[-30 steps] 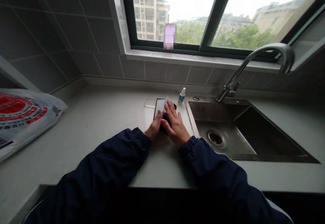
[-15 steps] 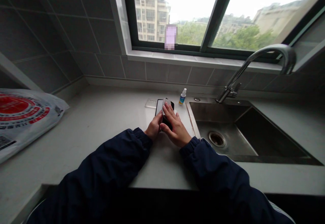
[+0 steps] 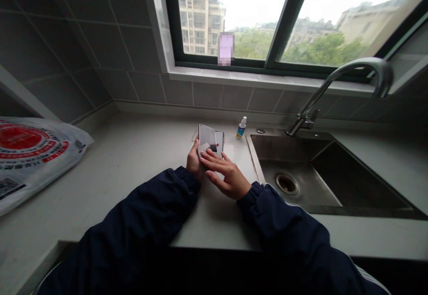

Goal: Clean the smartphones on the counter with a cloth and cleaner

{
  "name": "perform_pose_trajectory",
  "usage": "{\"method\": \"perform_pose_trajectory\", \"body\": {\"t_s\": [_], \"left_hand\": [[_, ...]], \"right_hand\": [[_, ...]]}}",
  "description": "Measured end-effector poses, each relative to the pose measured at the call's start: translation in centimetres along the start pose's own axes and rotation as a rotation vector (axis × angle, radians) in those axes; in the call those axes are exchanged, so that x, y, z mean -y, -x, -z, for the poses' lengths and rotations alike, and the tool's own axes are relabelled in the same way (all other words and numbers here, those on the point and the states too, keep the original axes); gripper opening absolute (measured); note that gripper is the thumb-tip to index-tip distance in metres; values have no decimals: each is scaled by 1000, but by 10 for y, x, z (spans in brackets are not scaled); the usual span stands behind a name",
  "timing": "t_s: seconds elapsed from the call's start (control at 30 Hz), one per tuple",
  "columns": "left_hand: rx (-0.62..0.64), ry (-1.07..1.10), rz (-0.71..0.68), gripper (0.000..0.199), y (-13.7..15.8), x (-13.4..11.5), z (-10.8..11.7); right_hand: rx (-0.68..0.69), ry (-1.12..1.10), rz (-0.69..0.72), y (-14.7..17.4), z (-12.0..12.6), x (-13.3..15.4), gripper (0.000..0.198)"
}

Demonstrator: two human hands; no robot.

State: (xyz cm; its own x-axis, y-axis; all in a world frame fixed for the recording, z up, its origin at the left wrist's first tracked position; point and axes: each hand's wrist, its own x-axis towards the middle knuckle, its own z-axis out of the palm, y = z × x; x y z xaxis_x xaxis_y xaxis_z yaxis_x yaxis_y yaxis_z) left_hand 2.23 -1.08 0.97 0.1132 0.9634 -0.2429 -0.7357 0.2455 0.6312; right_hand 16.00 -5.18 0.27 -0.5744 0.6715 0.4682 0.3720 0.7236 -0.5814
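While a white plastic bag with red printing (image 3: 40, 152) is lying at the far left of the pale stone countertop (image 3: 133, 152), a clear plastic case (image 3: 195, 136) is partly showing behind the person's bare left hand (image 3: 193, 160). This hand is grasping a thin, rectangular phone with a glossy reflective screen (image 3: 207, 135) by its left side and lower part, so that most of the phone is standing out above the grip, tilted and facing the person. Over the phone's lower part, a small greyish-white cloth (image 3: 203, 149) is lying beneath the right hand's fingertips. Just beyond the phone's right edge, a flat, dark-rimmed rectangular device (image 3: 220, 137) is resting on the countertop. The right hand (image 3: 228, 173) is reaching across from the right, its fingers extended and unclenched, pressing on the cloth, its thumb standing apart. Farther right, a small blue-and-yellow-labelled bottle with a white cap (image 3: 241, 128) is standing upright near a rectangular stainless-steel sink (image 3: 302, 197), and a curved chrome tap (image 3: 329, 83) is arching above the basin.
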Motion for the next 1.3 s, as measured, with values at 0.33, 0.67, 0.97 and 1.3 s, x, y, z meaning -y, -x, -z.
{"method": "perform_pose_trajectory", "body": {"t_s": [0.33,0.67,0.97,1.3], "left_hand": [[162,-25,29,38,-9,13,10],[390,-102,43,35,0,20,0],[492,-380,152,61,-6,22,19],[655,-519,73,76,-4,17,17]], "right_hand": [[-80,186,-116,-3,-1,-12,55],[-314,201,-214,-5,10,-20,56],[-453,187,-142,-5,21,-25,40],[-638,111,-132,-6,23,-26,33]]}}
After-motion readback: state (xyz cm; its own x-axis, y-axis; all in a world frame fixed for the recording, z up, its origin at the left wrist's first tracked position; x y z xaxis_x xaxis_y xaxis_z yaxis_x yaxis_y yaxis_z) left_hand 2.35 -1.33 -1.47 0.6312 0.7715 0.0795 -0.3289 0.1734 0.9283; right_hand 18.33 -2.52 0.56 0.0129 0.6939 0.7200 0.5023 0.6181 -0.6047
